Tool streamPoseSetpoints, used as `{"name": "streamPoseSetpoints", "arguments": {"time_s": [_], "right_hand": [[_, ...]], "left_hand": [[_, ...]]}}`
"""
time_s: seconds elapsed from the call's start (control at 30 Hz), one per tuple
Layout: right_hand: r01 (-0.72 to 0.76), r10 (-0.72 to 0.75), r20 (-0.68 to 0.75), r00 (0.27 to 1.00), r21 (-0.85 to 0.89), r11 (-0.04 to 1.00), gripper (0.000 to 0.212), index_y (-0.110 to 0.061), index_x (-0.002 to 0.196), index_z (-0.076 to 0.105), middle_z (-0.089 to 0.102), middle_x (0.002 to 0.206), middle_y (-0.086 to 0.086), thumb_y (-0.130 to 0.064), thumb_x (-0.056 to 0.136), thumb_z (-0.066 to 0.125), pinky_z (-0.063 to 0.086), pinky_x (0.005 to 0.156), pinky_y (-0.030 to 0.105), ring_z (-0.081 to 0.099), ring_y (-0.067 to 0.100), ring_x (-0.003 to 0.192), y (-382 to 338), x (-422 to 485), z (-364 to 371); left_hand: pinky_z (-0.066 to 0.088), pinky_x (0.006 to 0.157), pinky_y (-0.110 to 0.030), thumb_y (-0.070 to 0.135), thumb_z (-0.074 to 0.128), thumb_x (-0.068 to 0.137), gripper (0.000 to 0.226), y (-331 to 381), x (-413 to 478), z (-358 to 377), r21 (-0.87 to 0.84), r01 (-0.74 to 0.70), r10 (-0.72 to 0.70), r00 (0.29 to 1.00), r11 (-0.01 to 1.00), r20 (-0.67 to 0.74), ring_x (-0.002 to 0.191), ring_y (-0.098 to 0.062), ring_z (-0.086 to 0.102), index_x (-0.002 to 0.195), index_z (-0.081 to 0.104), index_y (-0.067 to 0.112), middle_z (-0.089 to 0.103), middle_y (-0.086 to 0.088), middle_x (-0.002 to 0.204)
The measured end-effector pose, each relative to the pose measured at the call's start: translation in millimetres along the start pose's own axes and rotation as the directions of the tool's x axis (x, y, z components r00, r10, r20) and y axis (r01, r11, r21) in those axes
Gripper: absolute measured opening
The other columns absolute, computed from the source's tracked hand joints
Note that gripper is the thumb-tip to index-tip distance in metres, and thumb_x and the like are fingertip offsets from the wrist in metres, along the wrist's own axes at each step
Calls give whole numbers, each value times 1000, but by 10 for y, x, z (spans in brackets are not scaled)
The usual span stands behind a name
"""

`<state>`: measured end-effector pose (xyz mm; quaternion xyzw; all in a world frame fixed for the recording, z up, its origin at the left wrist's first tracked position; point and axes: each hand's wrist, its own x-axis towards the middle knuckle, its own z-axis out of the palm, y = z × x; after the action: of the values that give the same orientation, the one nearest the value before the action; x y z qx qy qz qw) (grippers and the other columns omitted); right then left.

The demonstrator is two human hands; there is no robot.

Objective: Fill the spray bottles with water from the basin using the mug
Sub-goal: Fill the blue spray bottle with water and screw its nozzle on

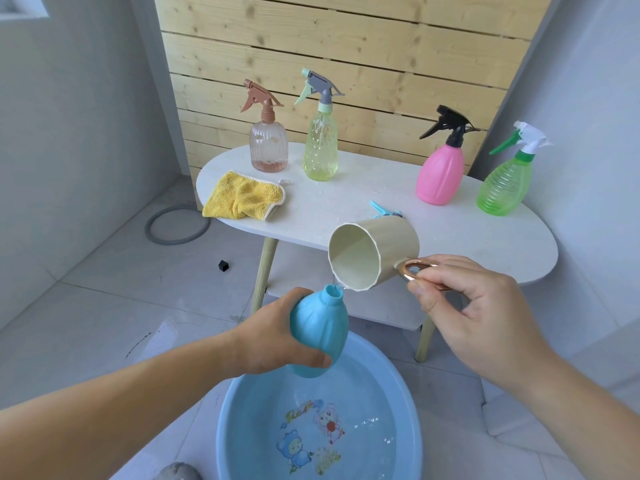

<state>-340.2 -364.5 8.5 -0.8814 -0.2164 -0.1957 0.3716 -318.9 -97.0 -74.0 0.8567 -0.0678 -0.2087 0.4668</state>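
My white oval desk [346, 195] carries a clear pink spray bottle [268, 143] and a yellow-green spray bottle [320, 147] at the back left, and a solid pink spray bottle [440, 174] and a clear green spray bottle [504, 185] at the right. A crumpled yellow cloth [242, 199] lies at its left end, and a loose blue spray head [384, 211] near the front edge. On the tiled floor [104, 306] sit the blue basin [235, 403], a grey hose ring [176, 226] and a small black cube [224, 265].

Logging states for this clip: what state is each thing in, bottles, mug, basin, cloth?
blue bottle: uncapped, tilted, held by left hand over basin
mug: tipped at the bottle's mouth, water trickling, right hand pinching its handle
basin: holds water
spray head: off its bottle, lying on table
peach bottle, yellow bottle, pink bottle, green bottle: capped, upright
cloth: crumpled
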Motion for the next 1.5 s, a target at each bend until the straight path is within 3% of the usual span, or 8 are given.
{"name": "streamPoseSetpoints", "arguments": {"time_s": [0.23,0.37,0.53,0.7,0.93,1.23,1.5], "right_hand": [[58,-58,-13,998,-3,998,30,-13,75,71,69,84,-13,-34,91,56,48,83,22,65,12,100,-9,5,-1],[96,-97,-19,995,-22,995,24,-17,78,72,65,90,-26,-31,90,57,45,86,16,64,8,103,-7,3,6],[109,-109,-19,994,-36,993,24,-14,77,72,68,89,-21,-29,91,59,47,86,19,64,7,103,-2,0,10],[159,-160,-14,987,-61,985,17,-17,77,69,59,85,-34,-23,91,62,44,88,17,64,8,106,-28,3,5],[191,-192,2,981,-99,977,18,-15,70,65,54,80,-38,-18,88,64,45,88,19,63,10,106,-41,0,-1],[228,-226,25,974,-143,963,27,-15,71,67,56,67,-13,-29,92,57,49,90,31,60,13,111,-19,-15,13],[307,-302,53,952,-195,931,25,-11,75,69,55,68,-6,-24,93,57,50,89,35,59,22,112,-10,-17,23]], "left_hand": [[64,86,-37,33,96,65,81,-15,-2,0,-10,4,-4,1000,1000,5,104,-12,69,130,50,44,67,11,116],[64,86,-36,32,97,66,81,-11,-6,7,9,7,-7,1000,1000,3,104,-11,68,131,49,43,66,11,116],[64,86,-35,31,96,68,81,-3,-8,10,13,11,-11,1000,1000,3,105,-12,67,132,49,42,65,10,116],[64,87,-37,29,97,68,81,-9,-5,18,6,18,-18,1000,1000,3,106,-13,67,132,49,42,65,9,117],[64,87,-39,31,97,66,82,-27,6,17,-4,19,-18,1000,1000,14,106,-14,68,131,49,43,65,9,117],[63,88,-39,41,94,58,83,-60,21,23,-2,16,-16,1000,1000,20,106,-13,68,127,50,46,66,11,116],[64,87,-39,46,92,53,86,-60,14,19,-12,19,-19,1000,1000,23,105,-13,68,127,50,47,66,11,116]]}}
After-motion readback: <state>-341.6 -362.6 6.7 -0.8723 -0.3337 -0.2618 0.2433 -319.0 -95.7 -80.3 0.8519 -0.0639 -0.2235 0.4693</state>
